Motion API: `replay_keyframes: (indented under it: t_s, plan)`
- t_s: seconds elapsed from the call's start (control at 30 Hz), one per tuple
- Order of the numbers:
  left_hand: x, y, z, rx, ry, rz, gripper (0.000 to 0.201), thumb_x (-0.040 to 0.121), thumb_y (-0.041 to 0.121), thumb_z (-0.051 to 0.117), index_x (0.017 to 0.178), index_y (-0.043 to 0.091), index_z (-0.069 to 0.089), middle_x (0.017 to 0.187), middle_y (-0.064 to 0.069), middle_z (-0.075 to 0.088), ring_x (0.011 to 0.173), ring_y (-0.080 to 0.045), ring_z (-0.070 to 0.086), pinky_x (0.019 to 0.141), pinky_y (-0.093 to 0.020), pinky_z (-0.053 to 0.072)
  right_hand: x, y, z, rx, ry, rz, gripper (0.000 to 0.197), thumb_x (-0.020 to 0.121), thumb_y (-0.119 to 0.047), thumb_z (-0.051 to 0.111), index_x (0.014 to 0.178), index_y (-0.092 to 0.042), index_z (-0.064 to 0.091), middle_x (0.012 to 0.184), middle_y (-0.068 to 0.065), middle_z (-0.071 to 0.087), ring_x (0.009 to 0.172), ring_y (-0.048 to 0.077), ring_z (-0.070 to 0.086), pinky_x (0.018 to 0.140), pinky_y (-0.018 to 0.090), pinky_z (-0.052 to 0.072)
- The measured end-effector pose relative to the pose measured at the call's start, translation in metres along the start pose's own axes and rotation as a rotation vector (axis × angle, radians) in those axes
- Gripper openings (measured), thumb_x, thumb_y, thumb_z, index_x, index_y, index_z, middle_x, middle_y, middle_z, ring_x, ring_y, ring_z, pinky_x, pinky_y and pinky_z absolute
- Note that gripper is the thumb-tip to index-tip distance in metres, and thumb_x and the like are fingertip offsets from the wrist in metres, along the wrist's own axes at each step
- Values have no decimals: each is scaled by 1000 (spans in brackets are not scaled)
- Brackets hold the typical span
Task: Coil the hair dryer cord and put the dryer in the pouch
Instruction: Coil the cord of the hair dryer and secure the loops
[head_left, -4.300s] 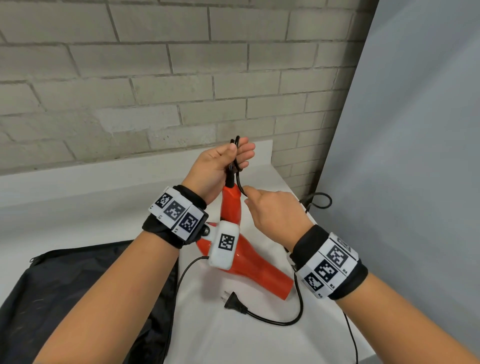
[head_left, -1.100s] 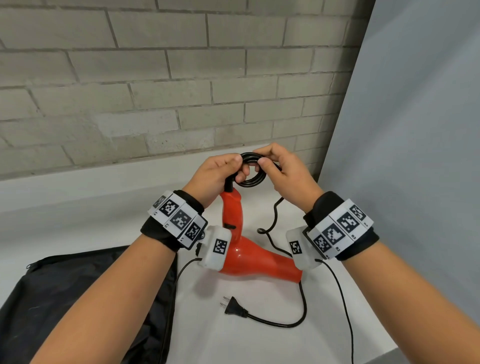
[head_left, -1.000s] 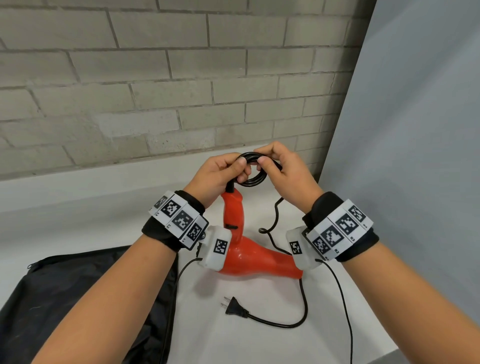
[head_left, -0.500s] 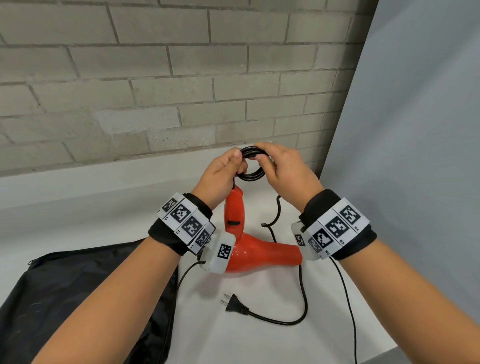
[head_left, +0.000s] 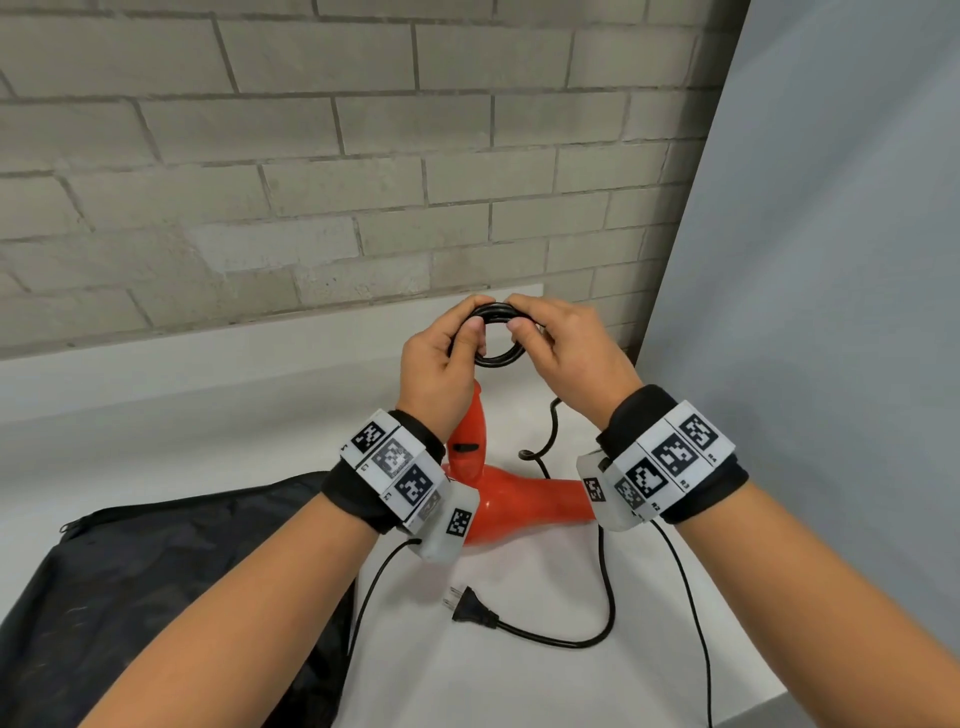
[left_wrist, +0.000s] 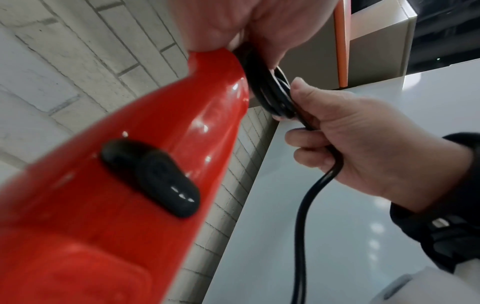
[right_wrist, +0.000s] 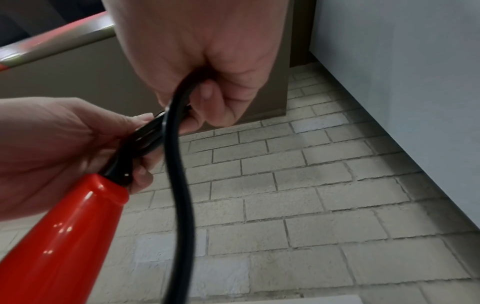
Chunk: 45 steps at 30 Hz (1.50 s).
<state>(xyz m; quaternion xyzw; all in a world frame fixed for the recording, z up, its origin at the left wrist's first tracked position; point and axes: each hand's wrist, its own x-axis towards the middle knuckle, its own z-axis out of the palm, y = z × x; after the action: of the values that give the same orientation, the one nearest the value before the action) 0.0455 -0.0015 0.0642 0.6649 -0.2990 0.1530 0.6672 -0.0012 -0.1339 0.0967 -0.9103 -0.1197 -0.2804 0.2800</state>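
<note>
The red hair dryer (head_left: 524, 499) hangs above the white table, handle (left_wrist: 145, 164) up, barrel pointing right. At the top of the handle its black cord is wound into a small coil (head_left: 493, 358). My left hand (head_left: 441, 364) pinches the left side of the coil (left_wrist: 270, 94). My right hand (head_left: 561, 348) pinches the right side, and the loose cord (right_wrist: 179, 185) trails down from it. The rest of the cord curves over the table to the plug (head_left: 470, 610). The black pouch (head_left: 156, 587) lies flat at the lower left.
A brick wall (head_left: 311, 182) stands behind the table (head_left: 493, 686). A grey panel (head_left: 831, 312) closes off the right side, close to my right arm. The table's right front edge is near the trailing cord. Thin wires run from both wrist cameras.
Since 4.3 s ago the cord has been wound into a small coil held by both hands. Over the last second both hands and the dryer have risen slightly; the plug has not moved.
</note>
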Motion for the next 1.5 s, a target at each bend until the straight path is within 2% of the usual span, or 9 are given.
replay_keyframes:
  t_s: [0.13, 0.33, 0.43, 0.57, 0.67, 0.97, 1.2, 1.33, 1.5]
  plan:
    - [1, -2, -3, 17, 51, -9, 24, 88, 21, 43, 100, 34, 60, 53, 16, 50, 57, -2, 45, 61, -14, 41, -7, 7, -2, 145, -111, 85, 29, 95, -14, 44, 123, -15, 54, 84, -4, 62, 69, 7, 52, 66, 7, 39]
    - [3, -6, -8, 18, 82, -50, 28, 92, 6, 44, 111, 22, 56, 62, 3, 44, 53, 2, 44, 53, -5, 39, -25, 30, -8, 559, -284, 352, 20, 95, -5, 42, 82, -17, 52, 55, -9, 56, 62, 3, 62, 71, 17, 47]
    - [3, -5, -8, 17, 77, -63, 28, 92, 5, 44, 112, 21, 56, 62, 2, 45, 54, 1, 46, 54, -6, 40, -29, 43, -15, 530, -276, 366, 28, 95, -3, 39, 86, -24, 56, 64, -2, 56, 60, -1, 60, 67, 18, 49]
    - [0, 0, -2, 23, 31, -89, 28, 91, 3, 46, 114, 15, 59, 63, 7, 50, 53, 3, 48, 56, -6, 39, -25, 48, -29, 134, 64, 274, 23, 93, -6, 47, 100, -16, 67, 74, -9, 59, 64, -4, 53, 67, 10, 40]
    - [-3, 3, 3, 31, 13, -98, 28, 91, 4, 46, 114, 14, 59, 63, 10, 52, 54, 5, 50, 59, -8, 40, -21, 46, -43, -38, 232, 160, 20, 89, -4, 54, 103, -2, 68, 91, 14, 67, 82, 17, 57, 76, 22, 42]
    - [0, 8, 7, 66, 36, -177, 27, 91, 5, 46, 114, 5, 61, 65, 10, 52, 53, 8, 51, 57, -5, 40, -72, 28, -11, -18, 151, 244, 39, 86, -8, 55, 124, -12, 51, 114, 8, 51, 104, 14, 47, 92, 19, 36]
    - [-5, 11, 1, 93, 28, -211, 27, 91, 8, 47, 114, 11, 61, 62, 5, 49, 51, 5, 48, 51, -12, 44, -118, 0, 41, 25, -491, 277, 12, 87, -17, 53, 85, -9, 62, 79, 3, 59, 70, 18, 52, 63, 27, 41]
    - [-11, 17, 1, 89, 0, -224, 27, 91, 11, 48, 112, 23, 59, 63, 3, 49, 50, 3, 47, 51, -13, 44, -136, -7, 66, -200, -957, 353, 28, 83, -30, 61, 99, -8, 60, 94, 7, 56, 78, 20, 51, 60, 26, 40]
    - [-14, 20, -1, 93, -6, -215, 27, 91, 10, 48, 111, 24, 58, 66, 2, 50, 50, 3, 46, 52, -9, 42, -139, -6, 80, -404, -1124, 312, 35, 85, -13, 60, 117, -1, 54, 119, 17, 57, 103, 32, 60, 71, 30, 44]
